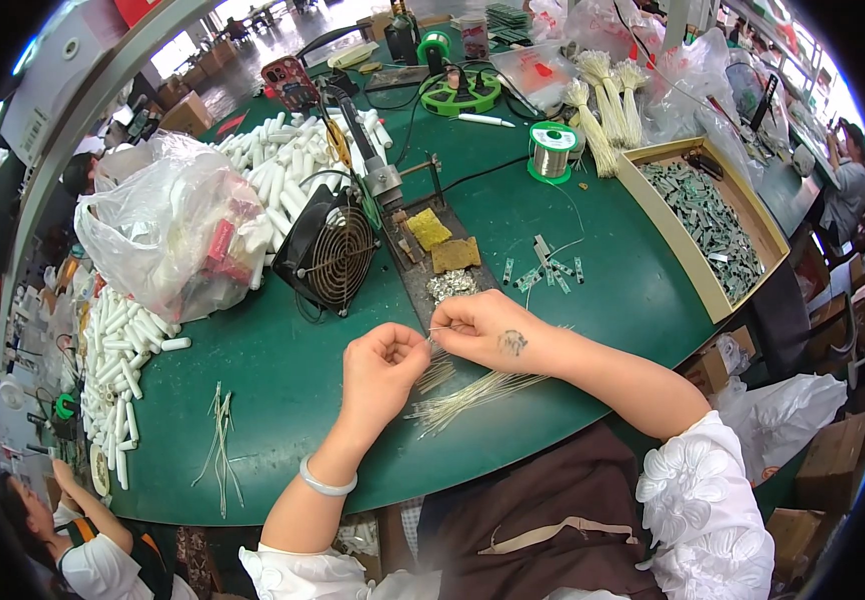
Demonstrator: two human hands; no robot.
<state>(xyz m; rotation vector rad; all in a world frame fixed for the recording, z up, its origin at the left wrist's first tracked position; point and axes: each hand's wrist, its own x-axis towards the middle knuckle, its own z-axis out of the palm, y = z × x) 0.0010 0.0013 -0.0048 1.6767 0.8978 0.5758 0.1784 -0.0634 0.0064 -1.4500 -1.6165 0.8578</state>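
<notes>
Both my hands meet over the middle of the green table, their fingertips pinched close together. A thin pale wire (435, 331) shows between them. My left hand (381, 378) has its fingers curled round to the thumb at one end. My right hand (488, 328) pinches from the other side, its fingers partly hiding the wire. Under and beside my hands lies a bundle of thin pale wires (473, 400). Just beyond them is the soldering stand (408, 275) with a yellow sponge (429, 229), a brown sponge (456, 255) and a heap of solder bits (453, 286).
Left stand a black fan (331, 250), a plastic bag (168, 225) and piled white tubes (118, 345). A few wires (221, 450) lie front left. Right are small circuit boards (548, 268), a solder spool (553, 152) and a box of boards (768, 255). People work nearby.
</notes>
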